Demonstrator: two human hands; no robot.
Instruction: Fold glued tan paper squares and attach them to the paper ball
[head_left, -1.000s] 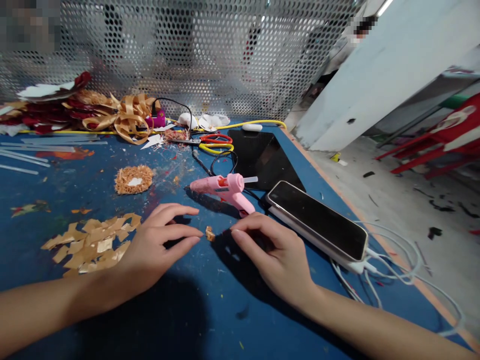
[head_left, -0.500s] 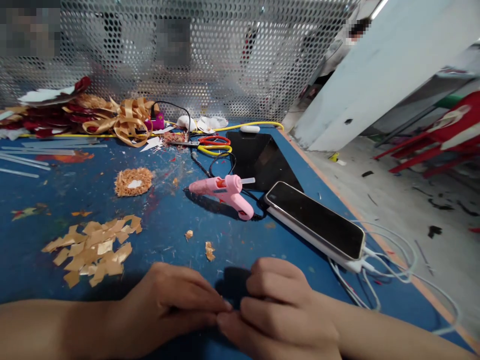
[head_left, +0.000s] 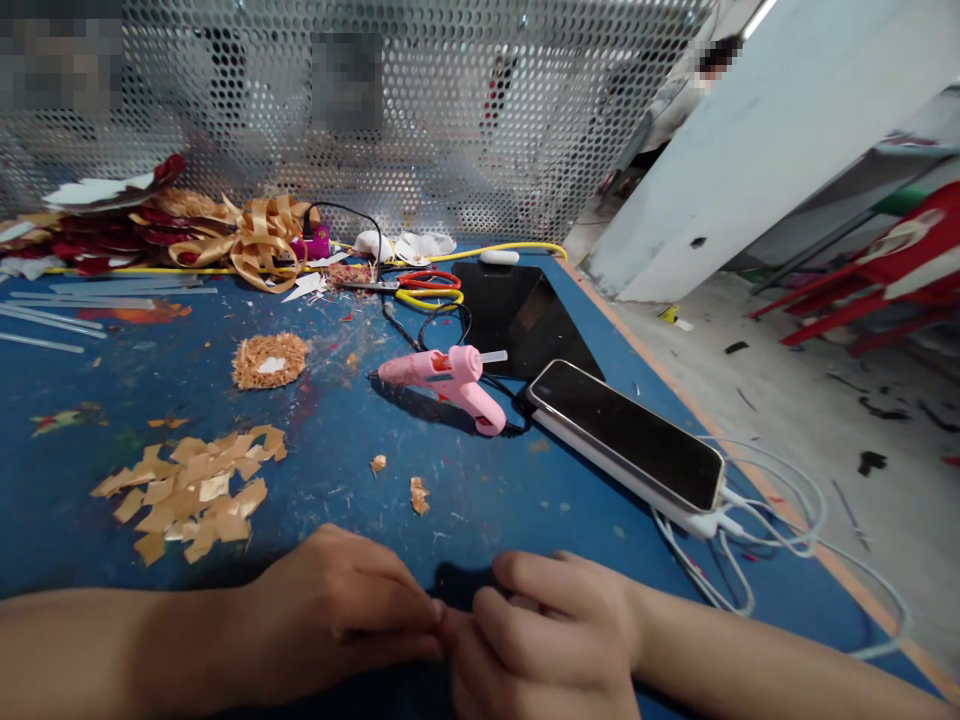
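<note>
My left hand (head_left: 345,610) and my right hand (head_left: 555,640) rest together at the near edge of the blue table (head_left: 360,560), fingertips pinched against each other. Whatever sits between the fingers is too small to see. Two small tan scraps (head_left: 418,494) lie on the table just beyond them. A pile of tan ribbon pieces (head_left: 195,490) lies to the left of my left hand. A pink glue gun (head_left: 450,378) lies on its side further back, beside a phone (head_left: 626,430) on a white power bank.
Scissors (head_left: 424,285), a black tablet (head_left: 517,315), curled gold ribbon (head_left: 255,240) and red petals lie near the perforated metal screen at the back. A tan fringed disc (head_left: 268,360) lies mid-table. White cables (head_left: 772,510) trail off the right edge. Clear glue sticks (head_left: 45,320) lie left.
Both hands pulled back from the tan scrap near the glue gun to the near edge and closed together, fingertips touching. Two scraps now lie free on the table.
</note>
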